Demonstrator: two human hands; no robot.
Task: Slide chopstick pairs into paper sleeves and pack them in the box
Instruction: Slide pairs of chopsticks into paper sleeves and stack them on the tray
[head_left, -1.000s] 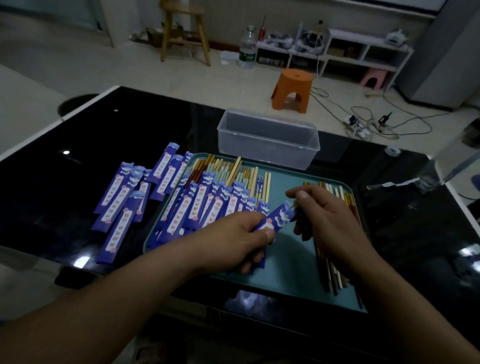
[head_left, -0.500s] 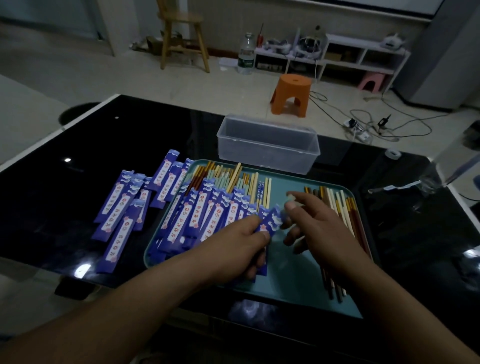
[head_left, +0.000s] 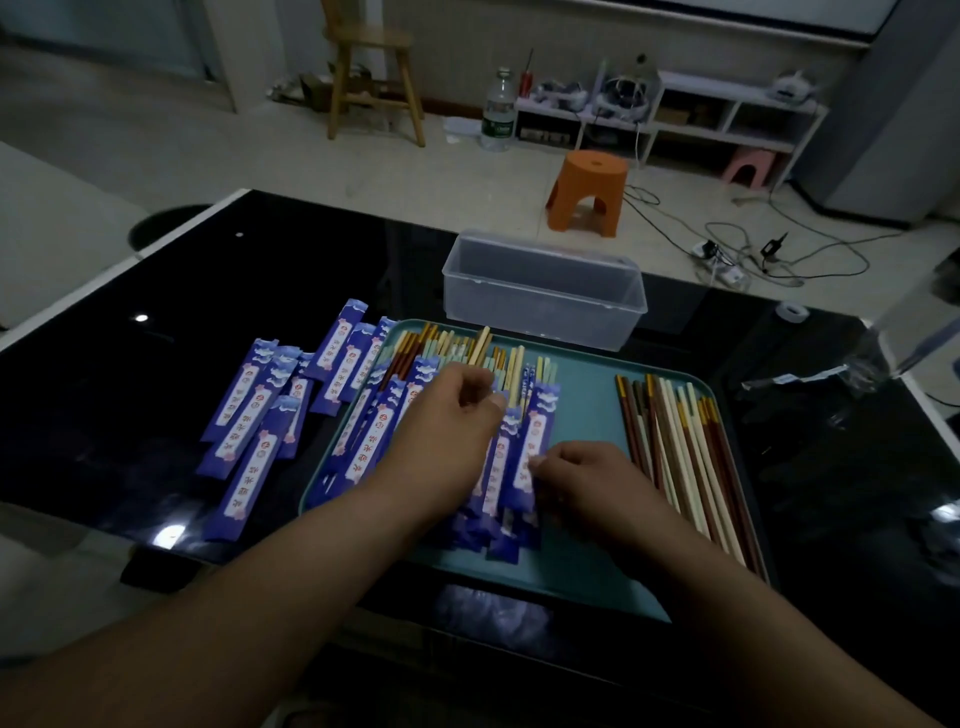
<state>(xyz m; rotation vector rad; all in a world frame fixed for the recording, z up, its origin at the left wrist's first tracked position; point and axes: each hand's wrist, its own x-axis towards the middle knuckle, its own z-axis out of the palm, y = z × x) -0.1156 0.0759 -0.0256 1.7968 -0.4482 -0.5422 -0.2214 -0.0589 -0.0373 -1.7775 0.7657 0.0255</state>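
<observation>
right hand pinches rightmost sleeved pair on tray | left hand curled over sleeved row, grip unclear | bare chopsticks, empty sleeves on bench left to do | box behind looks empty: packing unstarted

Pale floor, orange stool, wooden chair

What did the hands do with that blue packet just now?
Both hands carried the filled sleeve left and laid it at the right end of the row on the tray. The left hand let go and now rests on the row's far ends; the right hand touches the sleeve. The loose chopsticks, the empty sleeves and the box stayed put.
</observation>
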